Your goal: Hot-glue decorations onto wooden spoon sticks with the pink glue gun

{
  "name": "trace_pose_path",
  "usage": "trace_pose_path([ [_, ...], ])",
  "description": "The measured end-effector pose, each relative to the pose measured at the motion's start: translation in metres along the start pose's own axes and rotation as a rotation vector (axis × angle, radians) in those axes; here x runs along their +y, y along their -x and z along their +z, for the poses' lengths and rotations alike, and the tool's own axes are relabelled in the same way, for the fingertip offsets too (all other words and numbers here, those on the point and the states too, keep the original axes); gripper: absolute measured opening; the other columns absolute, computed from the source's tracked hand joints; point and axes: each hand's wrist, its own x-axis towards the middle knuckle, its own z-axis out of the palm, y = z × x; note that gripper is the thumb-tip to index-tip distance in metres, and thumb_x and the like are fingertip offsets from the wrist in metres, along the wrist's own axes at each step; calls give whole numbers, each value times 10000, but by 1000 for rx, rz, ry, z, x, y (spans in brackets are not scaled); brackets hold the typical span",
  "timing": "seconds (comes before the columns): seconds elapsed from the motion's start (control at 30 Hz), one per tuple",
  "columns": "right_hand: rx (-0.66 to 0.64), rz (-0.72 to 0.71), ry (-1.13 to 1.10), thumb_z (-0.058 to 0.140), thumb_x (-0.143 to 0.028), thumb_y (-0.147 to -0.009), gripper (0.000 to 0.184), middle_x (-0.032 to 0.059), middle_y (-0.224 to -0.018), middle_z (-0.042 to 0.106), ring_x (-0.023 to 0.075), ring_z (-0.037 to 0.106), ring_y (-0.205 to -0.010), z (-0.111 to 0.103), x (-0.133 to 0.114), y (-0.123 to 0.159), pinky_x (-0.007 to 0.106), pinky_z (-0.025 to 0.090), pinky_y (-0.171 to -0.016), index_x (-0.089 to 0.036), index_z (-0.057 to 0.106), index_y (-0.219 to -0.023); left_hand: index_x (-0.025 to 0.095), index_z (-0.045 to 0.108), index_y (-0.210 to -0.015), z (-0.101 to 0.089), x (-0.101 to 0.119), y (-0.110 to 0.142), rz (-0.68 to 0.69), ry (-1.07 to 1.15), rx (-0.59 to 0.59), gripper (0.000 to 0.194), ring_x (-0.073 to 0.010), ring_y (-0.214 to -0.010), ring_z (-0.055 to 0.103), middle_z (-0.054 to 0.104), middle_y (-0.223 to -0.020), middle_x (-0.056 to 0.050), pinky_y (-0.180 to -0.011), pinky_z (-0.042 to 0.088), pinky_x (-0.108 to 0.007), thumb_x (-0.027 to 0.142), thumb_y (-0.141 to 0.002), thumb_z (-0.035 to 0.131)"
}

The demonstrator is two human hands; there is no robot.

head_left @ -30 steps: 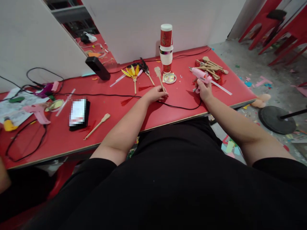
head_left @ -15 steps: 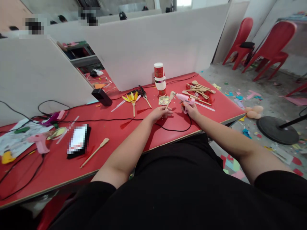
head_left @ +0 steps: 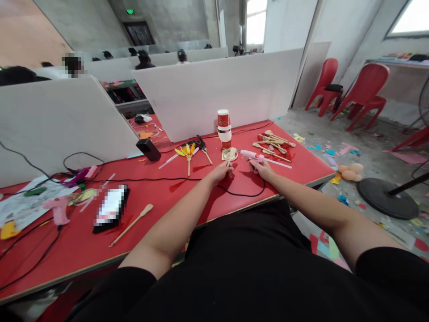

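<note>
My left hand (head_left: 222,172) is closed around the lower part of a thin wooden stick with a wider, pale head (head_left: 233,151). My right hand (head_left: 262,170) grips a pink hot glue gun (head_left: 248,154), whose nozzle points left, close to the stick's head; I cannot tell whether they touch. Behind the stick lies a round, clear-rimmed item (head_left: 226,156), partly hidden. Just beyond it stands a red and white paper cup stack (head_left: 224,120). A pile of similar wooden sticks (head_left: 275,144) lies right of the glue gun.
Yellow petal-like pieces on a stick (head_left: 187,151) and a black feathery one (head_left: 202,146) lie to the left. A phone (head_left: 111,204), a single wooden stick (head_left: 132,224) and a second pink glue gun (head_left: 59,209) are farther left. A black cable (head_left: 147,180) crosses the red table. White partitions stand behind.
The view has tilted up, so the table sits lower in it. My left fingers have curled in more around the stick, and a small gap now seems to show between its head and the nozzle.
</note>
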Motion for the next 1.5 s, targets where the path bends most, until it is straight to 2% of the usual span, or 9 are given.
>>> trace_pose_path([
  [0.13, 19, -6, -17, 813, -795, -793, 581, -33, -621, 620, 135, 473, -518, -1, -2, -3, 299, 369, -523, -248, 702, -955, 233, 541, -831, -2, 1, 3, 22, 20, 17, 360, -89, -547, 425, 536, -703, 43, -564, 416, -219, 297, -950, 874],
  [0.33, 118, -11, -111, 845, -838, -739, 661, -21, -631, 641, 140, 518, -529, -4, 4, -7, 288, 386, -514, -238, 745, -999, 233, 431, -760, 0, 1, 5, 47, 201, 142, 686, -71, -540, 360, 447, -694, 59, -534, 420, -184, 723, -1044, 818],
  [0.5, 155, -5, -188, 867, -886, -733, 702, -12, -639, 647, 152, 555, -553, -8, 11, -9, 288, 413, -513, -246, 749, -996, 190, 627, -884, -2, -6, 8, 65, 250, 238, 463, -65, -527, 413, 528, -737, 40, -504, 419, -167, 553, -1154, 731],
  [0.6, 125, -17, -203, 885, -895, -759, 705, -13, -656, 652, 150, 558, -564, -7, 13, -10, 292, 432, -532, -246, 753, -1001, 180, 664, -964, -9, -12, 10, 96, 312, 208, 338, -45, -523, 380, 546, -791, 41, -486, 367, -148, 453, -1140, 759],
  [0.8, -40, -8, -192, 862, -916, -813, 712, -21, -668, 639, 147, 534, -581, 14, 5, -27, 296, 408, -542, -248, 750, -1032, 205, 631, -938, -14, -28, 12, 143, 257, 78, 457, -57, -481, 237, 393, -668, 81, -459, 220, -176, 613, -1124, 722],
  [0.93, -47, 36, -223, 850, -893, -825, 670, -17, -658, 633, 151, 534, -581, 28, 3, -31, 307, 422, -558, -253, 694, -947, 240, 589, -1024, -6, -36, 12, 259, 157, 157, 471, -85, -464, 260, 413, -629, 95, -447, 214, -217, 691, -1127, 682],
  [1.07, -29, 88, -326, 842, -830, -840, 613, -34, -601, 580, 155, 504, -545, 24, 6, -23, 309, 388, -544, -245, 740, -992, 260, 494, -995, 0, -36, 12, 281, 156, 211, 457, -70, -480, 335, 518, -709, 91, -462, 254, -204, 629, -1110, 739],
  [1.37, -24, 80, -285, 888, -833, -773, 637, -23, -609, 607, 143, 535, -558, 19, 15, -31, 281, 416, -553, -240, 730, -943, 191, 673, -1023, -3, -27, 16, 304, 123, 291, 278, -54, -491, 426, 627, -727, 53, -477, 303, -196, 406, -1020, 851],
  [1.5, -24, 112, -283, 866, -856, -735, 663, -19, -580, 592, 143, 505, -529, 19, 20, -37, 280, 384, -512, -238, 716, -923, 211, 639, -1068, -4, -25, 18, 287, 131, 323, 321, -59, -472, 413, 650, -699, 63, -469, 302, -188, 439, -1019, 859],
])
